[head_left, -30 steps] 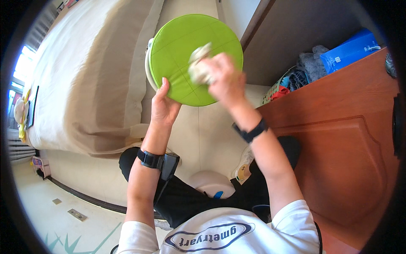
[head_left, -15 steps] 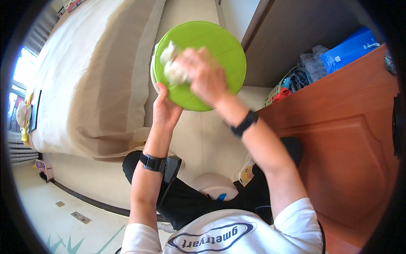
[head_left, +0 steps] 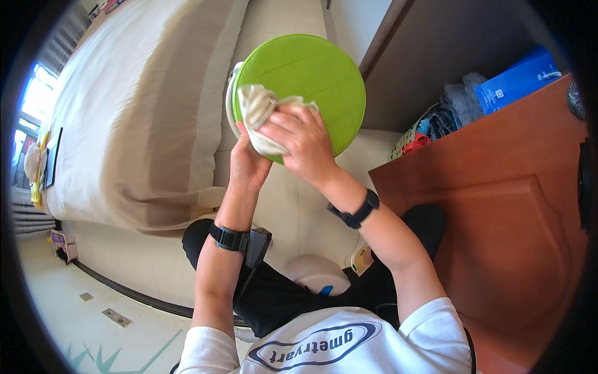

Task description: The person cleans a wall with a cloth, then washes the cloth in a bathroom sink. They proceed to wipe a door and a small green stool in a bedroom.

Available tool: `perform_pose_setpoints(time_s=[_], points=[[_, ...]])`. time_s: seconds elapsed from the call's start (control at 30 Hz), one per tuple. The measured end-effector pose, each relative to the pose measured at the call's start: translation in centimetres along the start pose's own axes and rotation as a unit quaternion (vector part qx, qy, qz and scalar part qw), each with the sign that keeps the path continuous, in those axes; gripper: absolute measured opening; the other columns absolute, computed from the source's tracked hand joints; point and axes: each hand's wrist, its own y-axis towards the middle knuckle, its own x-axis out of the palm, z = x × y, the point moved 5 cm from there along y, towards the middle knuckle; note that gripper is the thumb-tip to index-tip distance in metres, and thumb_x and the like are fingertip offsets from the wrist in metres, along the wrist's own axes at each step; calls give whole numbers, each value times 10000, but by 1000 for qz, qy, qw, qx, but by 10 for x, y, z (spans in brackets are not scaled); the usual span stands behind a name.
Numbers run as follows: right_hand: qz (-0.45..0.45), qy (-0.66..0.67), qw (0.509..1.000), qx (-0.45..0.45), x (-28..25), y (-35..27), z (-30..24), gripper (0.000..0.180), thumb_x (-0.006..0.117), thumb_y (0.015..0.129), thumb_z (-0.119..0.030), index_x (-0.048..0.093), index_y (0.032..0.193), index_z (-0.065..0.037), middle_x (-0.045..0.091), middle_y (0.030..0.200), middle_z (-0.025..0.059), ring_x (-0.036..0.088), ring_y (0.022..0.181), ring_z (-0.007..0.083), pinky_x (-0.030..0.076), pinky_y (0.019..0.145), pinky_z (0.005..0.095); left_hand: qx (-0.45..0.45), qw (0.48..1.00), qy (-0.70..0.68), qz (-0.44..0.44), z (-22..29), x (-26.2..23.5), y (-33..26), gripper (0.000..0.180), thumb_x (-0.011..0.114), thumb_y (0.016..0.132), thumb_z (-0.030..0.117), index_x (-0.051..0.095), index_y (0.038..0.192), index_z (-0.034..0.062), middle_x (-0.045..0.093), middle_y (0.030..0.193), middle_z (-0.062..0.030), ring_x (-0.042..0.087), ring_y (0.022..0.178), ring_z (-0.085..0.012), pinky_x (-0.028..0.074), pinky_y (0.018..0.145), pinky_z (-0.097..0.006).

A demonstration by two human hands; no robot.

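A round stool (head_left: pixel 324 81) shows its bright green padded top, with stitched lines and part of a white side at the left. At the near-left rim, my left hand (head_left: pixel 249 163) grips the stool, thumb up along the edge and its other fingers hidden underneath. My right hand (head_left: pixel 302 140) is closed over a crumpled cream cloth (head_left: pixel 256 106) and presses it flat on the near-left part of the green top. One bunched end of the cloth sticks out beyond my fingers toward the left rim.
A bed (head_left: pixel 143 124) with a beige cover stands on the left. To the right are a reddish-brown wooden panel (head_left: pixel 473 206), a blue box (head_left: pixel 517 81) and a basket (head_left: pixel 405 140) with dark cloths. Pale floor tiles (head_left: pixel 299 199) lie below.
My right hand has moved the cloth nearer to me, down toward the stool's near-left rim. My left hand keeps its grip on the rim.
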Motion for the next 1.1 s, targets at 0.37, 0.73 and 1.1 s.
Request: perform_pose_setpoints(time_s=[0.37,0.73,1.1], points=[[61,-58,988,129,-81,-55,83,395,713,737,18,696,1093,-153,670,1117,35,594,1090,272,492,939,383,10,996,-47,73,21,16,-8,604,437,1008,504,373,1465,114,408,1498,-108,411,1361,-319,343,1115,-546],[114,423,847,302,-77,-24,87,564,789,846,-326,558,1273,-38,629,1175,81,589,1083,171,452,966,317,14,998,-60,-16,23,-1,1,594,395,1027,492,367,1466,93,438,1478,-111,449,1339,-311,395,1102,-513],[75,8,986,151,-90,-35,46,418,805,678,-60,643,1063,-81,636,907,88,582,881,324,422,820,393,279,753,583,121,70,-7,0,840,790,821,374,379,1466,27,404,1490,-184,313,1432,-324,306,1148,-468]])
